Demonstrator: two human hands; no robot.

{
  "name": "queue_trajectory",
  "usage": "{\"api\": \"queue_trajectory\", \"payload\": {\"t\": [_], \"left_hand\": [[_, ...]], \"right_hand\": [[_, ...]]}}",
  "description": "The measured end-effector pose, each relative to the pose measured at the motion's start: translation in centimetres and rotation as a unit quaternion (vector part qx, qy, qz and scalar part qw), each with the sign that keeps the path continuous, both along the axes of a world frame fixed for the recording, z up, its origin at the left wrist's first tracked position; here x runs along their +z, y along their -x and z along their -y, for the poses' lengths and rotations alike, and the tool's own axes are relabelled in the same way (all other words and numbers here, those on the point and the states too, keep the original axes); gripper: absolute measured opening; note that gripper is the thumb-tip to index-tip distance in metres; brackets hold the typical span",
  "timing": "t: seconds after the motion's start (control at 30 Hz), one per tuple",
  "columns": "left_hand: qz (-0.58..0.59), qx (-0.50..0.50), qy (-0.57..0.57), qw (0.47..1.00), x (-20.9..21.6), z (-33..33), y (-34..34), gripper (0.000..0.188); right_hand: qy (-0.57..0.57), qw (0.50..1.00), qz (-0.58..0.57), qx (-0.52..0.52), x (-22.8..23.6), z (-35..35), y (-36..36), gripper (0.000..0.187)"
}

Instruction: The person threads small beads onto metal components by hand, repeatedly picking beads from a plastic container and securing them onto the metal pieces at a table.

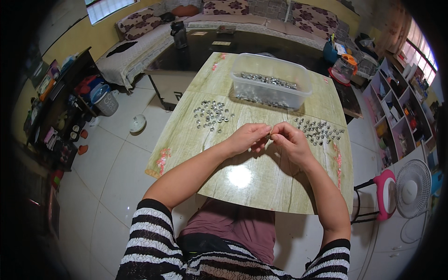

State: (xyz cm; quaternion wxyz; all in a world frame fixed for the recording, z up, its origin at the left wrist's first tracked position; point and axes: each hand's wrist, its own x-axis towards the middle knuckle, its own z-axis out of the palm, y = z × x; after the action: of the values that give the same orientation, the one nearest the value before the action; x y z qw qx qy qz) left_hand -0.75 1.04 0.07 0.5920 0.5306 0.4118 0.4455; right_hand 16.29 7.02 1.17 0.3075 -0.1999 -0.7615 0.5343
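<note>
My left hand (249, 138) and my right hand (291, 141) meet over the middle of the table, fingertips pinched together. Whatever they hold between them is too small and too covered by the fingers to make out. To the left lies a loose group of small, round, ring-like metal pieces (212, 115). Beside my right hand, several small metal pieces with stems, like studs or screws (319, 132), are spread out. Beyond both hands stands a clear plastic bin (270, 97) with many small shiny metal parts (268, 80) in it.
The wood-patterned table (228, 179) has a dark table (200, 60) behind it, bearing a dark jug (178, 35). A pink stool (385, 198) and a white fan (411, 189) stand at the right. Shelves (396, 107) line the right side; a bucket (105, 101) sits far left.
</note>
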Motion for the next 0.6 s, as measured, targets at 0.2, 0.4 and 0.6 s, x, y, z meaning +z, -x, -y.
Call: {"api": "queue_trajectory", "payload": {"t": [0.2,0.4,0.6], "left_hand": [[0.031,-0.018,-0.026,0.999,0.32,0.21,-0.1,0.025],[0.052,0.005,0.027,0.998,0.46,0.31,-0.1,0.028],[0.033,-0.005,0.022,0.999,0.1,0.07,-0.01,0.022]], "right_hand": [[0.022,1.0,-0.01,-0.003,0.18,-0.03,-0.07,0.009],[0.019,1.0,-0.012,-0.001,0.29,-0.05,-0.1,0.008],[0.034,0.999,-0.009,0.007,0.37,0.2,0.01,0.008]]}}
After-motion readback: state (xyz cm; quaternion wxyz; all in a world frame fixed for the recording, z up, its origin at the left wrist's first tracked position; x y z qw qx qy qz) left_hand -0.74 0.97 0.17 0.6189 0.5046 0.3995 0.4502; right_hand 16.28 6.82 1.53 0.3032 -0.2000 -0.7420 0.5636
